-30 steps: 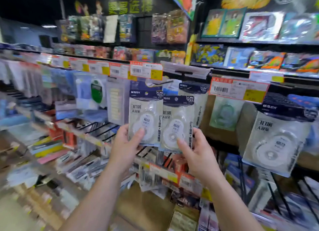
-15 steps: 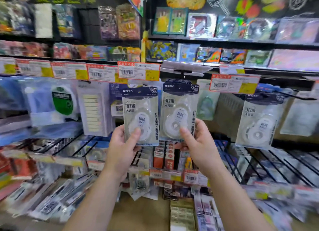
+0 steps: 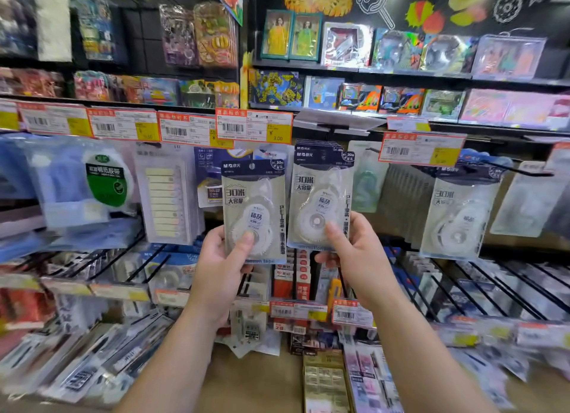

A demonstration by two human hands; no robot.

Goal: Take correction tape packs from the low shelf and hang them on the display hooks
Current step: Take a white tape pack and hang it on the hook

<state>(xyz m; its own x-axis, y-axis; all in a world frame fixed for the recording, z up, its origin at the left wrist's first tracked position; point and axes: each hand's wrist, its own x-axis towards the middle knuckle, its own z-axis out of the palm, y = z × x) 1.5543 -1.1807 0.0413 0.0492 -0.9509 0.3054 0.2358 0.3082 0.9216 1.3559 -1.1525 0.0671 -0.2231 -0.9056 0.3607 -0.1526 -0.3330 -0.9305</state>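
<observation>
Shop shelving [image 3: 401,73] fills the view, with boxed toys on the upper levels and a row of price tags [image 3: 254,125] along the rail above hanging stationery. Black wire hooks [image 3: 456,286] jut out lower down over blurred packs. At centre, two correction tape packs are held upright side by side just under the tags. The left hand [image 3: 220,264] has its grip pinching the left correction tape pack [image 3: 253,209], thumb pressed on its front. The right hand [image 3: 354,255] pinches the right correction tape pack [image 3: 320,197] the same way; that pack fronts a stack of like packs.
</observation>
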